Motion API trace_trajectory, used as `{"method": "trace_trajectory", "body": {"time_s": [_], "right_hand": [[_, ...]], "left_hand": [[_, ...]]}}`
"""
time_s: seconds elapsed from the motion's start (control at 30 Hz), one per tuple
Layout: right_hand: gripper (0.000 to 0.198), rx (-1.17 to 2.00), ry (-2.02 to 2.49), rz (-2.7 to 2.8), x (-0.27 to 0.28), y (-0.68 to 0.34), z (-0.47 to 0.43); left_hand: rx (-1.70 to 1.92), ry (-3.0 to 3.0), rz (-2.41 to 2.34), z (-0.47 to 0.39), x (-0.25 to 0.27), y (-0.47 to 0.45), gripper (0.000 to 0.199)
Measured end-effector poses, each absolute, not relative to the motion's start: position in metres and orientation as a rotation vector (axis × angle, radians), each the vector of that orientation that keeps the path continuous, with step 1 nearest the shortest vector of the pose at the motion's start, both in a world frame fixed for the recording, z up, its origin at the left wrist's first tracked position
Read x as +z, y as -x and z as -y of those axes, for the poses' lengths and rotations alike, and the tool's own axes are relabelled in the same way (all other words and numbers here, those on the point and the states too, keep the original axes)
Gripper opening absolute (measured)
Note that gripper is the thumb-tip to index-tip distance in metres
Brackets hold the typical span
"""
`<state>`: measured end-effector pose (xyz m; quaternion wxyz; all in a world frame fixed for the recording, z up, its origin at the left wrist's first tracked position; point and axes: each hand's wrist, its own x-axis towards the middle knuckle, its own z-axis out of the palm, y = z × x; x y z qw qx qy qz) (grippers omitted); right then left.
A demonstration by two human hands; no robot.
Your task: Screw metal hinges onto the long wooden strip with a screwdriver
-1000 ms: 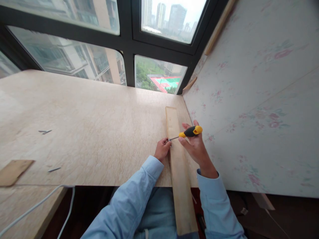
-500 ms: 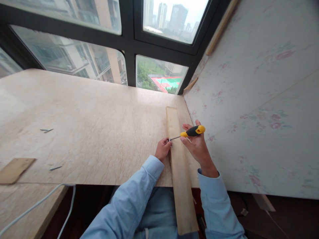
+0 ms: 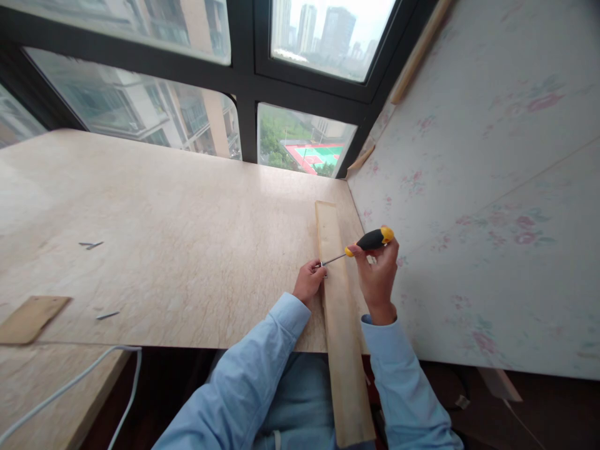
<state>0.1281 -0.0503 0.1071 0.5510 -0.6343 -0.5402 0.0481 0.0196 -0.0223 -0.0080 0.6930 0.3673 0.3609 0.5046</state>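
A screwdriver (image 3: 372, 240) with a yellow and black handle is gripped by my right hand (image 3: 379, 275), its shaft slanting down to the left. The tip meets a small metal piece (image 3: 323, 267) at the left edge of a long wooden board (image 3: 338, 300). My left hand (image 3: 309, 280) pinches that small piece against the board's edge; its exact kind is too small to make out. The board lies lengthwise on the stone sill, its near end sticking out over my lap.
To the left on the stone sill (image 3: 187, 250) lie a few thin metal pieces (image 3: 90, 244), another metal piece (image 3: 107, 315) and a flat wooden piece (image 3: 35, 319). A white cable (image 3: 70, 390) hangs at the near left edge. A flowered wall (image 3: 492, 219) rises at right, windows behind.
My right hand has turned and closed its fingers around the screwdriver handle, which sits slightly further right and up. My left hand stays at the board's edge.
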Motion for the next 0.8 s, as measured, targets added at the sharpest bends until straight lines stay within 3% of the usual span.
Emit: {"method": "trace_trajectory", "body": {"time_s": [0.23,0.37,0.57,0.8], "right_hand": [[0.065,0.008,1.362,1.212,0.121,-0.130,0.052],[0.061,0.048,1.664,1.446,0.130,-0.153,0.039],[0.035,0.243,2.320,1.759,0.095,-0.188,0.011],[0.038,0.367,2.591,1.794,0.052,-0.203,0.006]], "left_hand": [[1.130,-0.850,-0.827,0.021,-0.010,-0.019,0.025],[1.121,-0.828,-0.817,0.021,-0.010,-0.019,0.026],[1.141,-0.826,-0.805,0.020,-0.012,-0.020,0.026],[1.139,-0.794,-0.786,0.021,-0.007,-0.019,0.025]]}}
